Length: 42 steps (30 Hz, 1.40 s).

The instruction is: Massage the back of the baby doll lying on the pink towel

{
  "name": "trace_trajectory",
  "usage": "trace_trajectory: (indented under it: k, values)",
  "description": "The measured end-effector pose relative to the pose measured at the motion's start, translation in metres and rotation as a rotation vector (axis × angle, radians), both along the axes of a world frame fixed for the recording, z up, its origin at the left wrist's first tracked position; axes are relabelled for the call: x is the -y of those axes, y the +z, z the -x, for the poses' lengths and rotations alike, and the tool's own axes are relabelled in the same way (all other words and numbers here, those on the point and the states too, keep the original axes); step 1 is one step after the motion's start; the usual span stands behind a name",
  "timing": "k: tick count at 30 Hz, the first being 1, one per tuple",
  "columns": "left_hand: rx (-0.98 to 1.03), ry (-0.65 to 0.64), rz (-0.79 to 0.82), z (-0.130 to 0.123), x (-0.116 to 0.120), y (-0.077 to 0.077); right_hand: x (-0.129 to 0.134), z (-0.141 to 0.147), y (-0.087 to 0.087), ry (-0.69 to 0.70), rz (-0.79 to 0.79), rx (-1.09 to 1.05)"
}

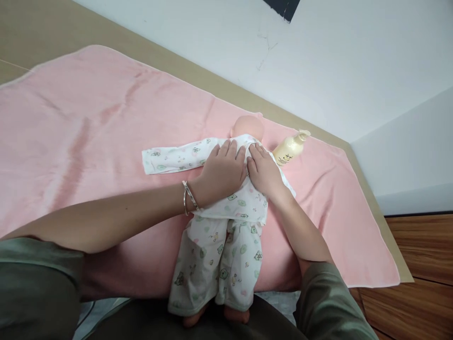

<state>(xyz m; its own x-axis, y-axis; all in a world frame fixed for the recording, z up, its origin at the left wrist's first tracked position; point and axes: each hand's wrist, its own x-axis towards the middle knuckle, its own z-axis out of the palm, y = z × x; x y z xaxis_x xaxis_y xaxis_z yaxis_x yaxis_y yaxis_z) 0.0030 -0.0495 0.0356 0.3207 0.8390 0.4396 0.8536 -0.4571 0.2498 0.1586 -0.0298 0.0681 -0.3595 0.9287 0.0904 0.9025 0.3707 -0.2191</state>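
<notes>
A baby doll [247, 126] lies on a pink blanket, its head away from me and its feet hanging past the near edge. It wears a white printed shirt [244, 204] and matching trousers [205, 255]. One sleeve [173, 158] stretches out to the left. Flat on the upper part of the shirt rests my left hand [224, 167], fingers extended, a silver bangle at the wrist. Beside it my right hand [264, 170] also lies flat on the shirt, fingers pointing up toward the head. The doll's face does not show.
The pink blanket [106, 118] covers a tan surface [53, 28] that runs along a white wall [354, 61]. A pale yellow pump bottle [290, 147] lies tilted right of the doll. Brown wood panels [421, 245] are at the lower right.
</notes>
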Motion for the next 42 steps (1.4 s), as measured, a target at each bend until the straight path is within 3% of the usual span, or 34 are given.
trace_trajectory:
  k: [7, 11, 15, 19, 23, 29, 35, 42]
  values:
    - [-0.083, -0.049, 0.078, 0.013, -0.023, 0.010, 0.012, 0.008, -0.005, -0.039, -0.029, 0.049]
    - [-0.059, -0.055, 0.109, 0.017, -0.037, 0.005, 0.029, 0.016, -0.012, -0.033, -0.100, 0.039]
    - [-0.005, -0.042, 0.089, 0.014, -0.030, -0.001, 0.027, 0.014, -0.009, -0.049, -0.072, -0.009]
    - [-0.028, -0.035, 0.062, 0.008, -0.010, -0.003, 0.005, 0.005, -0.002, -0.073, 0.026, -0.048]
    - [-0.041, -0.037, 0.018, 0.004, 0.002, -0.004, -0.011, -0.001, -0.006, -0.047, 0.021, -0.045]
    - [-0.034, -0.069, 0.051, 0.011, -0.016, 0.006, 0.000, 0.003, -0.017, -0.041, -0.075, -0.008]
    - [-0.037, -0.072, 0.140, 0.016, -0.037, 0.007, 0.022, 0.014, -0.012, -0.038, -0.104, 0.024]
    - [0.011, -0.032, 0.051, 0.011, -0.023, -0.003, 0.012, 0.010, 0.000, -0.067, -0.016, -0.028]
